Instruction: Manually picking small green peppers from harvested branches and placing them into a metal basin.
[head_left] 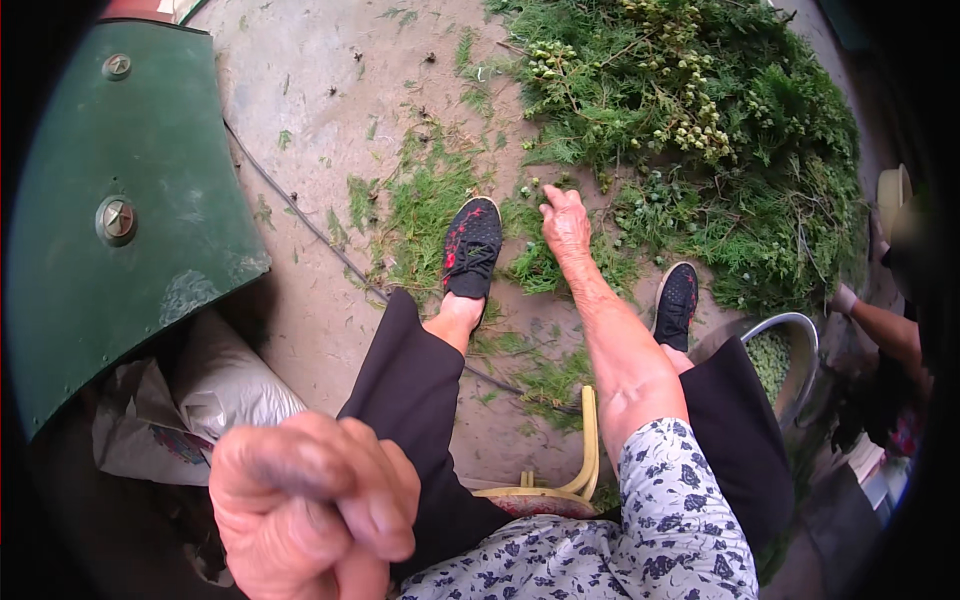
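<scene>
Close in front of the camera, my left hand [315, 490] is closed, its thumb and fingers pressed together. Whatever it may hold is hidden by the fingers. My right arm stretches forward between my feet, and my right hand [566, 222] is at the near edge of a large heap of cut evergreen branches [680, 120]. Its fingers point toward the heap, somewhat apart, with nothing visible in them. Clusters of pale green cones [695, 105] show among the branches. Loose green sprigs [430, 205] lie on the ground around my left shoe [472, 245].
A metal basin [800, 370] with small green pieces stands beside my right leg. Another person's gloved hand [843, 298] is at the heap's right edge. A green metal panel [130, 200] and white sacks [225, 385] are on the left. A dark cable [310, 225] crosses the ground.
</scene>
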